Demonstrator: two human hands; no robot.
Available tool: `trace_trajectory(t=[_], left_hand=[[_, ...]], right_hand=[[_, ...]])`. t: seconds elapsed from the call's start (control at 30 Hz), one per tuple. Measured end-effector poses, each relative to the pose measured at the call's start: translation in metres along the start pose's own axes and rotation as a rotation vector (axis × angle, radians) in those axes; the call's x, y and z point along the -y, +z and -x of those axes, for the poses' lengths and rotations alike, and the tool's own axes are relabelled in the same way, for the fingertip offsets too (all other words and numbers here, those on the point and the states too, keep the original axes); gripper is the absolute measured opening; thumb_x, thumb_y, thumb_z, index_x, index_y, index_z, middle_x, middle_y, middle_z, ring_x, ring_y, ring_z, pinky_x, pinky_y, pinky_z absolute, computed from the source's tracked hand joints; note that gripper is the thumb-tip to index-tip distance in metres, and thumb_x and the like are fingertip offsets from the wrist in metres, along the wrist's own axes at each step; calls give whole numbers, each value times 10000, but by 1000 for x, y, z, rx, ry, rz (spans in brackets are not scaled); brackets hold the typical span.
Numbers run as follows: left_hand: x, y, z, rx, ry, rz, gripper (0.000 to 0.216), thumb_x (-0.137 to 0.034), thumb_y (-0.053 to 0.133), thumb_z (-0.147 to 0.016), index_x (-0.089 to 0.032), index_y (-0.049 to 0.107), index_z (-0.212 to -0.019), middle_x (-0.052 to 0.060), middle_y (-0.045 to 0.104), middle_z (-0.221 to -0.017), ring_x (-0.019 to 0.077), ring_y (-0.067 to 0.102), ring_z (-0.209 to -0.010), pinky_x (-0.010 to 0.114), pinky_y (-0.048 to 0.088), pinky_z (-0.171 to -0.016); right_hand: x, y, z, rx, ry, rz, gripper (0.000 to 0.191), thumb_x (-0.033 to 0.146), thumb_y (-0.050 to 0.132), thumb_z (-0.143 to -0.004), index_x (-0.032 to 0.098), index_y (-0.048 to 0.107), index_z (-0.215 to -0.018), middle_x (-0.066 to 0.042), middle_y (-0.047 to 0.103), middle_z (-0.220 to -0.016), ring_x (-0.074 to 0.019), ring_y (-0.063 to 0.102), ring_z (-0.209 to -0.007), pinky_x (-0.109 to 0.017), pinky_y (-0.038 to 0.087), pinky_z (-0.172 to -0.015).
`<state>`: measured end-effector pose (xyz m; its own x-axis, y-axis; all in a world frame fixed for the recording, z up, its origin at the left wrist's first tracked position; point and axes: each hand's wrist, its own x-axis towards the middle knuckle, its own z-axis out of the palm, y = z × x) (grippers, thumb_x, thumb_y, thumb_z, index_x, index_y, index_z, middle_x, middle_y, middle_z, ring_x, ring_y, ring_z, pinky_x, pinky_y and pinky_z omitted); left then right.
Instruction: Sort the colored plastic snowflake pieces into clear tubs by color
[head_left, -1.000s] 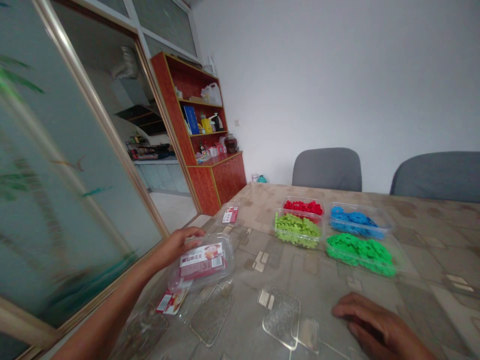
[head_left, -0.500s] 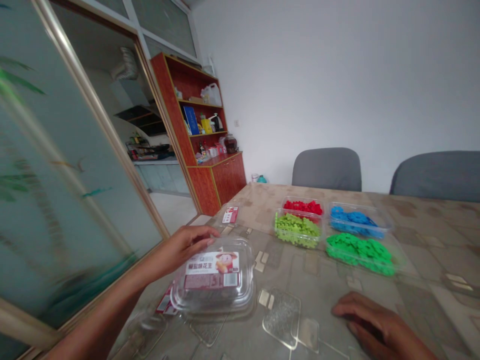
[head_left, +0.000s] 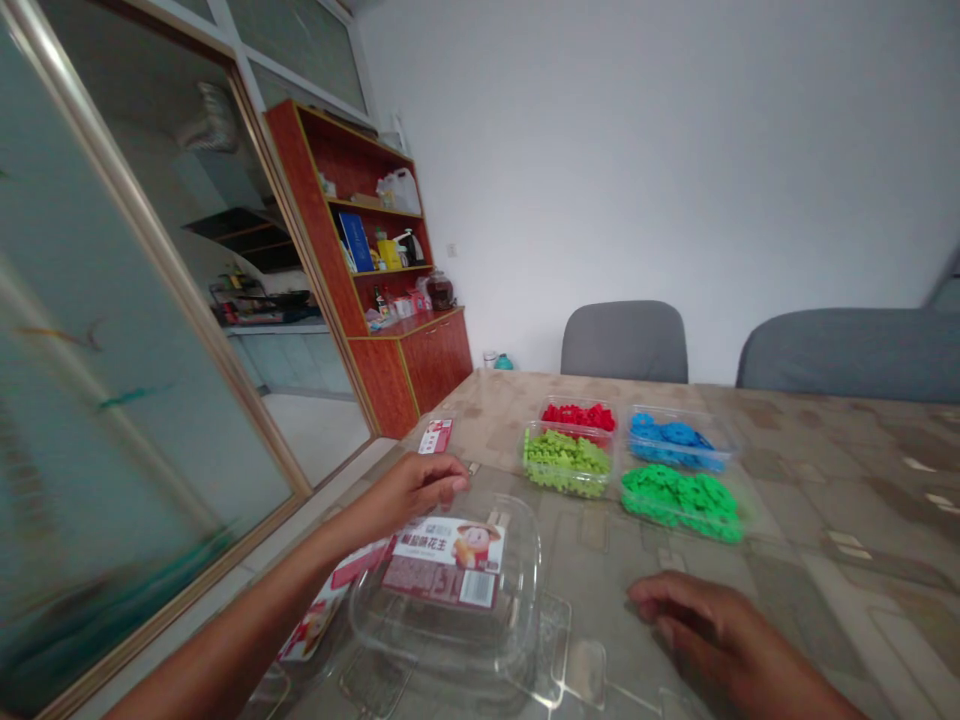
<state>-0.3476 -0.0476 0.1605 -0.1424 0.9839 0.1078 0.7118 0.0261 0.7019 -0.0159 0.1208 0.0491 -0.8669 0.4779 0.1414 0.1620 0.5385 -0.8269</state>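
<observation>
My left hand (head_left: 409, 490) grips the far left rim of a clear plastic box (head_left: 450, 600) with a red and white label, held just over the table (head_left: 825, 560). Another labelled lid (head_left: 319, 620) lies under and to the left of the box. My right hand (head_left: 705, 630) rests on the table at the near right, fingers curled loosely, holding nothing. Further back stand clear trays of red pieces (head_left: 577, 414), light green pieces (head_left: 564, 460), blue pieces (head_left: 675, 437) and bright green pieces (head_left: 681, 494).
A small labelled lid (head_left: 435, 437) lies near the table's far left edge. Two grey chairs (head_left: 624, 340) stand behind the table. A red wooden shelf unit (head_left: 375, 270) and a sliding glass door (head_left: 112, 330) are at the left.
My left hand has carried the clear box rightward and nearer to me, over the table. The view has shifted a little to the right. My right hand stays in place.
</observation>
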Motion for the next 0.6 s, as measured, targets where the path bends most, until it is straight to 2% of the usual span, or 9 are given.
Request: trace_trajectory(t=[0.07,0.17,0.2,0.27,0.33,0.43,0.5,0.6], left_hand=[[2,4,-15,-25,-16,53,367,-490,502,-932,-152,594,-821,-33,495,-649,99,397,-536,193,295,-478],[8,10,-40,-30,-21,84,369,-511,503,-920,-152,578,-878,-24,521,-697,86,388,-511,187,286,-451],[11,12,-48,-18,-25,93,364,-510,522,-904,-151,579,-923,-16,544,-732,79,384,-496,185,285,-438],[16,15,-66,18,-27,108,406,-499,588,-854,-149,579,-1059,16,601,-856,65,390,-476,181,297,-412],[20,17,-82,57,-19,108,512,-468,654,-800,-164,562,-1202,67,626,-1052,65,445,-505,181,343,-415],[18,20,-106,118,9,80,688,-424,732,-736,-207,513,-1351,121,591,-1271,102,552,-609,198,411,-465],[15,23,-119,155,33,49,768,-399,771,-705,-222,493,-1399,136,583,-1324,143,604,-685,230,454,-525],[16,25,-128,179,69,-9,802,-342,799,-688,-234,492,-1421,129,561,-1389,221,644,-899,293,508,-699]], right_hand=[[3,-4,-9,-65,-13,28,267,311,516,-874,219,709,-1033,-73,761,-971,-229,710,-835,-330,573,-723],[10,-12,-29,-185,-80,207,325,290,464,-879,205,693,-1092,-93,754,-999,-232,702,-782,-372,580,-708],[13,-15,-37,-223,-114,293,347,281,445,-884,197,684,-1121,-108,745,-1034,-248,702,-831,-403,579,-755],[20,-21,-55,-260,-164,485,406,250,428,-890,172,640,-1228,-142,692,-1197,-289,654,-1068,-471,517,-943],[28,-24,-74,-208,-147,663,516,232,467,-882,136,528,-1385,-159,555,-1414,-303,483,-1322,-488,368,-1114],[36,-27,-102,-85,-50,787,779,272,615,-824,94,329,-1525,-189,322,-1585,-337,281,-1453,-500,236,-1181],[38,-28,-119,-37,-1,796,903,323,699,-766,78,300,-1538,-232,274,-1596,-382,249,-1461,-536,221,-1172],[38,-30,-137,42,47,806,977,402,740,-728,85,301,-1541,-259,263,-1592,-398,226,-1467,-553,200,-1166]])
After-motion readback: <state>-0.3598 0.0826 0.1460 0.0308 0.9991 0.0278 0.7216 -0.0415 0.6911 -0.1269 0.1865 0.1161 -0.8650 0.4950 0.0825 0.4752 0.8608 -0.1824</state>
